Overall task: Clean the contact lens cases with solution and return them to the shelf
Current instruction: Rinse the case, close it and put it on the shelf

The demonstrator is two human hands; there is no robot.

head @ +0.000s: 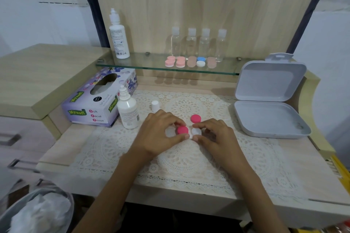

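1. The left hand (161, 132) pinches a pink cap (182, 130). The right hand (216, 134) pinches the white lens case (196, 132) just beside it, on the lace mat (189, 161).
2. 1 loose pink cap (195, 118) lies just behind the fingers. An uncapped solution bottle (127, 111) and its white lid (155, 106) stand to the left.
3. An open grey box (269, 100) sits to the right. 4 clear bottles (191, 43) and more cases (180, 62) line the glass shelf (142, 66).
4. The tissue box (98, 100) reads "Mysoft Soft Facial Tissue".

Tissue box (98, 104) w/ purple flowers sits angled at back-left corner of desk (308, 159). Open grey hinged box (270, 100) by right edge, lid propped up. Lace doily (189, 157) covers desk's middle. Bin (37, 210) w/ crumpled tissue below front-left corner.
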